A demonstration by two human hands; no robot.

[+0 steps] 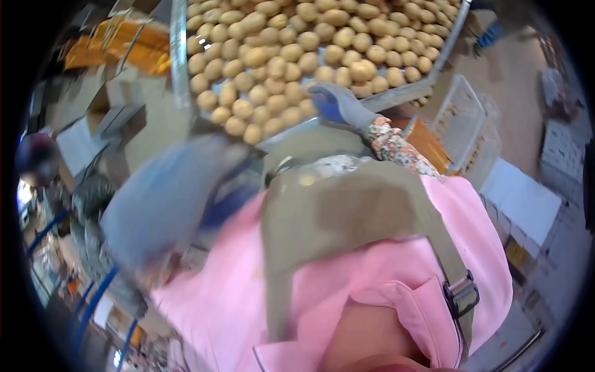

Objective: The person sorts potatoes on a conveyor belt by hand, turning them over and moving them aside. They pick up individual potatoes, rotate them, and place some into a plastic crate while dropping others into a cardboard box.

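Many round, light brown potato-like items [276, 68] lie on a metal-edged table [396, 98] at the top of the view. My right hand [341, 105], in a grey and blue glove, rests at the table's near edge beside the items, its fingers stretched toward them. Whether it touches one is not clear. Large and smeared by motion, my left hand [173, 192], also gloved in grey and blue, is raised close to the camera at the left, away from the table. Its fingers are too blurred to read.
White plastic crates [462, 115] stand right of the table, near an orange bag [427, 142]. Another orange bag [118, 46] and open cardboard boxes [114, 111] are at the left. A white box [520, 198] stands at the right. Blue bars [93, 310] show at the lower left.
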